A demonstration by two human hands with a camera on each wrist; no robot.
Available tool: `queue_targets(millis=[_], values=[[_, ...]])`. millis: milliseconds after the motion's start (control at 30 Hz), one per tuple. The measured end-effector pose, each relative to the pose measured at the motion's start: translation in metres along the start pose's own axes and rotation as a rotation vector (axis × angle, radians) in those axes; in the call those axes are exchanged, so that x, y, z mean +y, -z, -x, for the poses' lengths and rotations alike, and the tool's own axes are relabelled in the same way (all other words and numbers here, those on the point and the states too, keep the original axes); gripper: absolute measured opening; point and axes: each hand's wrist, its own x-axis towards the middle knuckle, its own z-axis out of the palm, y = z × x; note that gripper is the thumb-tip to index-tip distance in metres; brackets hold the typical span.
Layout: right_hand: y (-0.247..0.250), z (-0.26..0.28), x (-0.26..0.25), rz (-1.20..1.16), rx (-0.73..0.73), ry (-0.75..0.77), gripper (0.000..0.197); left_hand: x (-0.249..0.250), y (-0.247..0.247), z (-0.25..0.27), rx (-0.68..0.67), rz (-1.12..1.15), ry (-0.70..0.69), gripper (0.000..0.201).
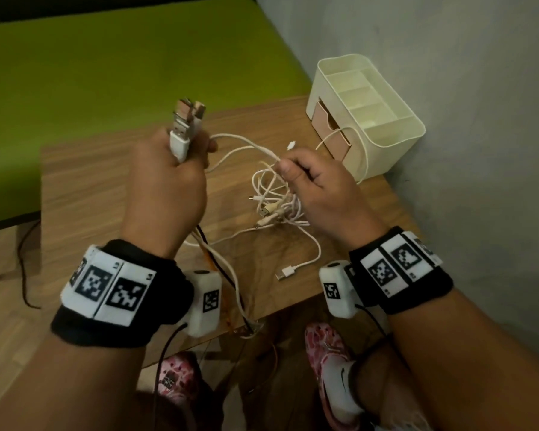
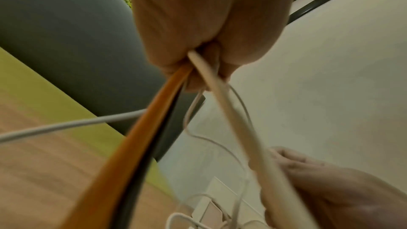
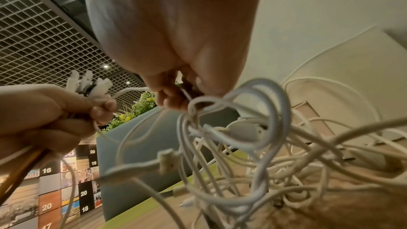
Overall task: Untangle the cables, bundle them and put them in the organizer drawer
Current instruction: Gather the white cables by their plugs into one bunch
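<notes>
Table (image 1: 112,181) matt wood-grain; organizer (image 1: 389,132) smooth cream plastic; cables (image 1: 274,194) smooth white.

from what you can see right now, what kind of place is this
Probably an office lounge or shared workspace, not a home. The right wrist view shows an open grid ceiling with recessed spotlights, a wall of numbered photo tiles and a planter of greenery; the head view shows a small wooden table beside a green bench.

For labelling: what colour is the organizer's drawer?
Pale pink drawer, set in a cream organizer; head view shows it best.
</notes>
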Motion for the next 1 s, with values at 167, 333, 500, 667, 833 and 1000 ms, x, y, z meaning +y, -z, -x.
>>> queue_targets(millis=[167,333,500,667,833,1000], values=[[-0.002,-0.001,0.007,0.102,0.019,0.101,0.019,0.001,-0.004,0.004,-0.113,-0.253,-0.090,0.015],[-0.008,0.000,-0.001,0.157,0.010,0.177,0.015,0.015,-0.019,0.016,-0.413,-0.424,-0.168,0.021],[-0.003,0.003,-0.004,0.143,-0.118,0.064,0.024,0.017,-0.009,0.014,-0.260,-0.249,-0.183,0.024],[-0.005,-0.003,0.006,0.494,-0.315,-0.093,0.034,0.012,0.005,0.009,-0.116,-0.088,-0.125,0.023],[-0.003,-0.002,0.016,0.205,-0.131,0.045,0.020,-0.001,0.013,-0.001,-0.279,-0.275,0.054,0.030],[-0.005,-0.002,0.014,0.167,-0.035,0.200,0.016,-0.009,0.000,0.006,-0.327,-0.482,-0.044,0.021]])
